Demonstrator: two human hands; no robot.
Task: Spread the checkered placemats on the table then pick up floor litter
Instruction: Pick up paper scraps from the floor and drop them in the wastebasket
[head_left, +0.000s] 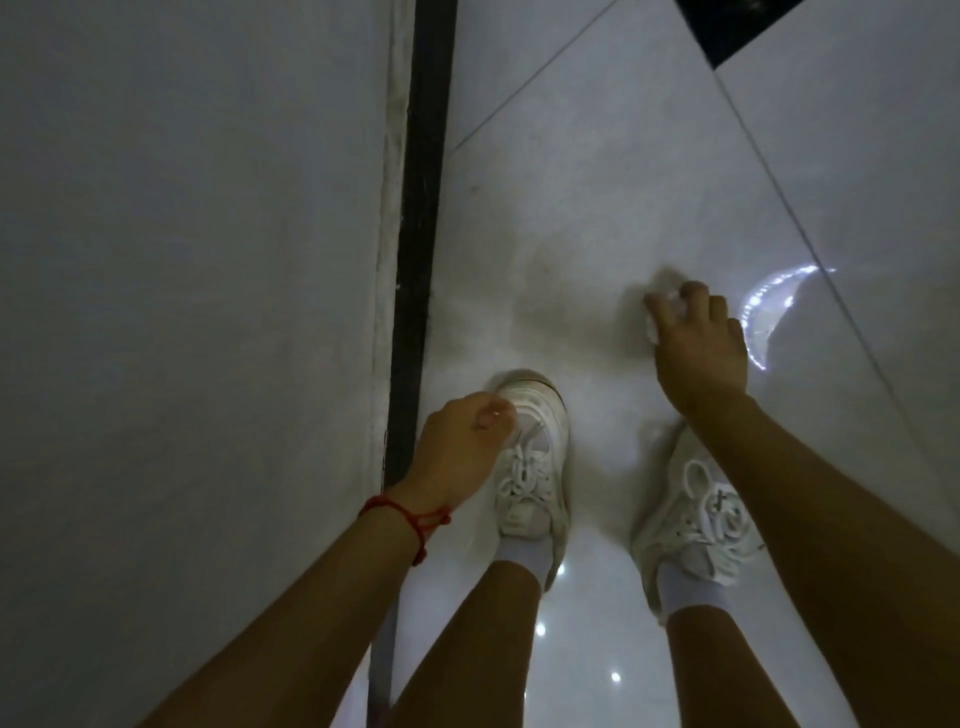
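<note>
I am looking straight down at a glossy white tiled floor (597, 182). My right hand (698, 348) reaches down to the floor, its fingers and thumb curled round a small crumpled white piece of litter (665, 306). Only the edges of the litter show between the fingers. My left hand (460, 447), with a red string bracelet on its wrist, hangs curled in a fist above the toe of my left white sneaker (530, 467). Nothing shows inside that fist. No placemats or table are in view.
A pale wall (182, 312) with a black baseboard strip (421, 234) runs close along the left. My right sneaker (696, 525) stands under my right forearm. A dark patch (727, 26) sits at the top right corner. Lamp reflections glint on the tiles.
</note>
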